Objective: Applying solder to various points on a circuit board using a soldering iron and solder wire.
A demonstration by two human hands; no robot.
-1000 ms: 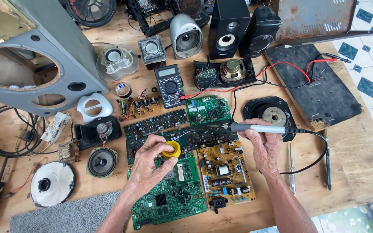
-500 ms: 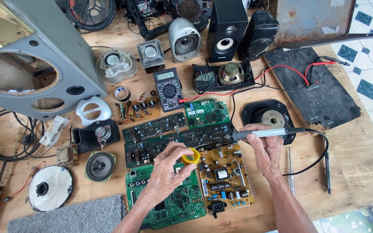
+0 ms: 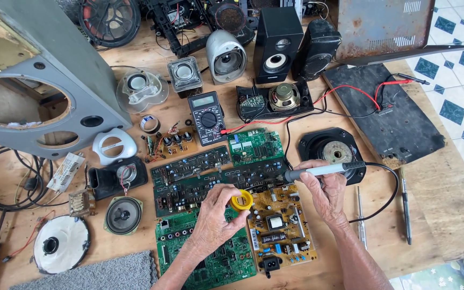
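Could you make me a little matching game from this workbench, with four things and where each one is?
Things:
1. yellow spool
2. soldering iron
3. multimeter
4. grey mat

Places:
A. in the right hand
B. at the table's near edge
C. in the left hand
D. beyond the circuit boards

Pairs: 1-C, 2-A, 3-D, 4-B

Black multimeter (image 3: 207, 117) near the wooden bench's middle; grey speaker cabinet (image 3: 38, 80) at far left; two black speakers (image 3: 296, 45) behind; screwdrivers (image 3: 382, 209) at right.
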